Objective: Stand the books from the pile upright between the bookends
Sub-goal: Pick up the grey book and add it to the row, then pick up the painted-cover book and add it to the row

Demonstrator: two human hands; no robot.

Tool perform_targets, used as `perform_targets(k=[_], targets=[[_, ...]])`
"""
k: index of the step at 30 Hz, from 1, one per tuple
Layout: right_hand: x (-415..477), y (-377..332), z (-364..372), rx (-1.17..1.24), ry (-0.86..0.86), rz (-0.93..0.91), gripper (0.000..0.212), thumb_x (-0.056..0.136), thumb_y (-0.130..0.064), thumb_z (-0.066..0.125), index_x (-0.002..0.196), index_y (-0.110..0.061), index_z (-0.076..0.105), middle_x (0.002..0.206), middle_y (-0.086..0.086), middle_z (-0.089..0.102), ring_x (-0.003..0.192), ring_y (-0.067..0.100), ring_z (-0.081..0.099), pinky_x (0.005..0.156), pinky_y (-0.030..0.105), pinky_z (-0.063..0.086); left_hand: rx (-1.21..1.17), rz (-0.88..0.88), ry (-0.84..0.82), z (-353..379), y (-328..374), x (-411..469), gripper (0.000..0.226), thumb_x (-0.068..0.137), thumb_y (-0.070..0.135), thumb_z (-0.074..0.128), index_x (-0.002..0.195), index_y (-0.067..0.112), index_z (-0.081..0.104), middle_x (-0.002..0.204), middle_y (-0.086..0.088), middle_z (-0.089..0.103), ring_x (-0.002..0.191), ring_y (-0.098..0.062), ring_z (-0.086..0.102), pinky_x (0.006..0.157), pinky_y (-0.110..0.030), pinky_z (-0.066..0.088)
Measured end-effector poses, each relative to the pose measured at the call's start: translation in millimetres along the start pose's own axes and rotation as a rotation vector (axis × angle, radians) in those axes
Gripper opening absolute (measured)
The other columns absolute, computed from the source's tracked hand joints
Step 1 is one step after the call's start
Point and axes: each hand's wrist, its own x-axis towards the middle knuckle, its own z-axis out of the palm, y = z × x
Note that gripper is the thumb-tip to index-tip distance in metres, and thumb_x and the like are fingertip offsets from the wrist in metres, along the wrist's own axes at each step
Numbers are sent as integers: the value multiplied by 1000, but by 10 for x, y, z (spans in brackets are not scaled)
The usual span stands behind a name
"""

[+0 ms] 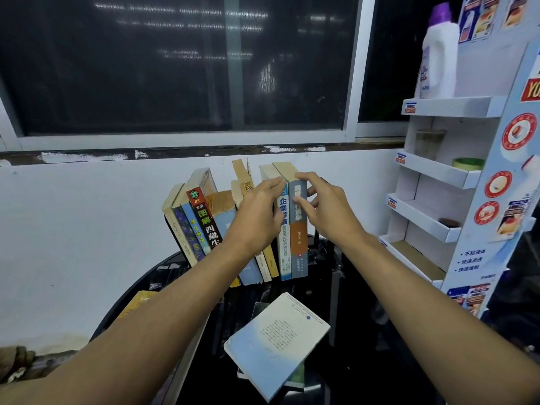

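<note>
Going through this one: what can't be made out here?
Head view throughout.
1. Bookends: largely hidden by the book row.
2. Grey book title: partly covered by right hand.
3. Middle spines: behind left hand.
4. Lower pile books: under top book.
5. Yellow book: mostly under left arm.

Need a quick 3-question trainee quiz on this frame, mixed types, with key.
1. True or false: the pale blue book lies flat on top of a pile.
2. Which book does the right hand pinch? A) grey-spined book, rightmost standing B) red-spined book C) yellow book
3. Fill in: the leftmost standing books lean; the grey-spined book stands ____.
Key: 1 true; 2 A; 3 upright.
</note>
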Motion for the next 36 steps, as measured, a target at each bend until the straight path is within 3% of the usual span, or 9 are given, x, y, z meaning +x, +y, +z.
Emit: perform_targets(k=[7, 11, 14, 17, 21, 24, 30, 34, 36], targets=[[-93, -80, -30, -31, -67, 29, 56, 97, -26, 64, 147, -29, 38, 124, 1, 59, 108, 23, 62, 79, 30, 58, 4, -3, -69, -88, 57, -56, 62, 96, 14, 61, 153, 10, 38, 158, -5, 40, 147, -18, 33, 113, -17, 16], [-170, -208, -114, -157, -187, 64, 80, 95, -34, 66, 157, -32, 16, 141, 4, 50, 122, 20, 54, 91, 38, 54, -9, -2, -111, -172, 58, -156, 66, 97, 23, 61, 155, 12, 33, 159, -4, 37, 147, -17, 30, 117, -23, 21], [-257, -344, -140, -227, -217, 75, 88, 93, -40, 67, 157, -32, 7, 144, 5, 40, 131, 23, 45, 92, 42, 51, -36, 2, -101, -297, 58, -278, 61, 97, 21, 62, 153, 14, 38, 150, -2, 45, 139, -15, 38, 109, -20, 28], [-334, -447, -153, -209, -136, 51, 88, 88, -39, 72, 154, -30, 14, 143, 3, 31, 134, 23, 36, 95, 47, 53, -8, -23, -103, -451, -15, -446, 58, 96, 22, 62, 150, 14, 43, 149, 0, 47, 139, -16, 41, 111, -22, 29], [-486, -671, -150, -178, -113, 21, 70, 91, -42, 67, 148, -24, 30, 140, -1, 32, 135, 18, 33, 101, 46, 51, 25, -101, -130, -686, -220, -747, 57, 95, 24, 64, 149, 17, 46, 150, 1, 47, 140, -16, 41, 115, -29, 32], [-675, -889, -24, -209, -248, 1, 67, 93, -49, 63, 148, -21, 36, 143, -3, 37, 135, 16, 37, 106, 40, 44, 72, -162, -165, -858, -395, -1010, 55, 96, 26, 63, 148, 16, 48, 149, -1, 48, 138, -19, 44, 111, -28, 35], [-1044, -1203, 384, -198, -529, -15, 68, 95, -58, 55, 146, -17, 39, 142, -2, 39, 135, 17, 39, 108, 41, 41, 123, -266, -280, -1105, -764, -1560, 51, 92, 36, 65, 141, 23, 56, 135, 2, 57, 119, -17, 57, 98, -25, 46], [-1189, -1294, 681, -200, -716, 49, 68, 93, -64, 52, 139, -14, 43, 138, 5, 41, 130, 24, 42, 104, 46, 43, 175, -356, -352, -1263, -911, -1869, 66, 89, 52, 63, 143, 15, 54, 140, -4, 56, 125, -22, 55, 104, -35, 45], [-1241, -1328, 825, -197, -788, 105, 70, 92, -66, 52, 136, -13, 44, 144, 8, 38, 131, 26, 41, 106, 46, 42, 182, -390, -387, -1324, -972, -1994, 74, 83, 62, 55, 139, 14, 58, 137, -4, 58, 122, -23, 57, 100, -35, 47]])
